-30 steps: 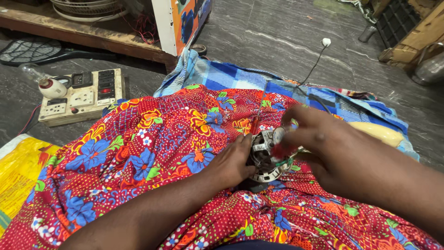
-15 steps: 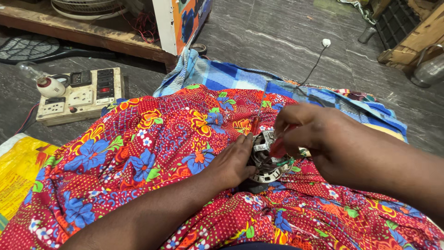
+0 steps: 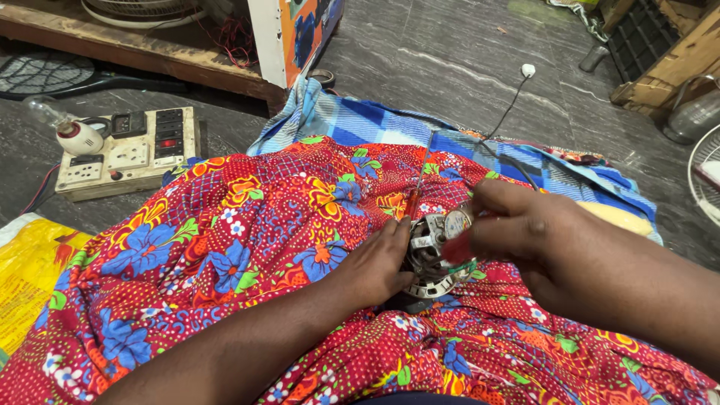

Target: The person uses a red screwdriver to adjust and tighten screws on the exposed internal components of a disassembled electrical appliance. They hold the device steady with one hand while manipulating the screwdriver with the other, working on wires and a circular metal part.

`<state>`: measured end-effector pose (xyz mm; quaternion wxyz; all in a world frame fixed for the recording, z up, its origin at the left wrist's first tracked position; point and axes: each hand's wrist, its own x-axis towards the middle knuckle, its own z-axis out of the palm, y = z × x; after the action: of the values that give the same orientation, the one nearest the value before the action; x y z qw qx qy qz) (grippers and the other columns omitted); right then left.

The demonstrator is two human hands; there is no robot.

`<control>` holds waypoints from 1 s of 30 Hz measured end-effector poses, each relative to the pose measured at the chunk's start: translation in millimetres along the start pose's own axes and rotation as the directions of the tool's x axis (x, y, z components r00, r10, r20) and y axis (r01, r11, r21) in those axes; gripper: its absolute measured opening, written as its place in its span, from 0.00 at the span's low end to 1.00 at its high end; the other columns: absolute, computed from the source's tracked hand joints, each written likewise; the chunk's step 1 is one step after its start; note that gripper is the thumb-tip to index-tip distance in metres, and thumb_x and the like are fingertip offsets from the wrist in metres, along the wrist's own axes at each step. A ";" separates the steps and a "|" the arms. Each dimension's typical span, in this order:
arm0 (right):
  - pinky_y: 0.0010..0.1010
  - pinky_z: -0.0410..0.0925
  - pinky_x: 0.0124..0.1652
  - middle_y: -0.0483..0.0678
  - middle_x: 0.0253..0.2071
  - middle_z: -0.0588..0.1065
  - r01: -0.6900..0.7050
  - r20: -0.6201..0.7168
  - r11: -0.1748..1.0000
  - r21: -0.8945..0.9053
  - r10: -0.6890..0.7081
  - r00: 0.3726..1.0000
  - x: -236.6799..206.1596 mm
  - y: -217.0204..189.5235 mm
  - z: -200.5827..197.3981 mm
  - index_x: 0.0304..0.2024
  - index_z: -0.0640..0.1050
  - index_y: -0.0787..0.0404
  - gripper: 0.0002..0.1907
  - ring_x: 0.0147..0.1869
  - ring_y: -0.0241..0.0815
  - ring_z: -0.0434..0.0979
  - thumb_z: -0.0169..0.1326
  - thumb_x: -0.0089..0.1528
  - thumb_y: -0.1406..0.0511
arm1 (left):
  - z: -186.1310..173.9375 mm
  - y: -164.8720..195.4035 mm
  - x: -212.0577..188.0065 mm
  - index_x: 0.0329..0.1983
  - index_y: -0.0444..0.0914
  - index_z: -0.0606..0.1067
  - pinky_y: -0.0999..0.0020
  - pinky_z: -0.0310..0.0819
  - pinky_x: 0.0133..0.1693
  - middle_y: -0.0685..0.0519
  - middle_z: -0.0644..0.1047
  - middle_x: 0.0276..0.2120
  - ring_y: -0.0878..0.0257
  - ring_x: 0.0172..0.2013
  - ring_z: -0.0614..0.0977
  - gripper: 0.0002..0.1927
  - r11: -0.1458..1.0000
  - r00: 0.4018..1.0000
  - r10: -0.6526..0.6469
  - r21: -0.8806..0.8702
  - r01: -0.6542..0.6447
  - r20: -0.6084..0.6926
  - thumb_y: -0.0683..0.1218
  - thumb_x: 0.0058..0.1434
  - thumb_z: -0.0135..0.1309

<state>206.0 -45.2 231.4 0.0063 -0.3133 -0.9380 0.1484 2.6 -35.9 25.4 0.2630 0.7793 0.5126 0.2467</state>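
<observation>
A red floral cloth (image 3: 247,247) covers the person's lap and fills most of the view; a blue checked cloth (image 3: 375,120) lies beyond it on the grey floor (image 3: 450,52); a switchboard (image 3: 131,150) with a bulb (image 3: 64,127) sits to the left, well apart; a yellow bag (image 3: 26,270) lies at the left edge; the left hand (image 3: 375,262) rests on the red cloth, fingers curled against the motor's side; the right hand (image 3: 525,240) has its fingers clenched on a red tool (image 3: 457,247) at the motor's top; the motor (image 3: 431,251), small and metal, sits on the lap between both hands.
</observation>
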 end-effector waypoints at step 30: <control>0.45 0.71 0.44 0.50 0.51 0.72 -0.047 0.077 0.999 0.006 0.046 0.996 -16.8 1.7 35.6 0.48 0.79 0.59 0.19 0.49 0.55 0.78 0.51 0.54 0.72 | -7.7 1.8 -8.2 0.51 0.37 0.68 0.54 0.69 0.56 0.45 0.67 0.48 0.47 0.56 0.72 0.36 0.978 0.968 0.199 -0.034 -0.207 -0.151 0.45 0.40 0.73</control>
<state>216.7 -63.7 198.3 -0.0319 -0.3292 -0.9294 0.1638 -4.2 -42.9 31.4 0.2172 0.8005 0.4419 0.3417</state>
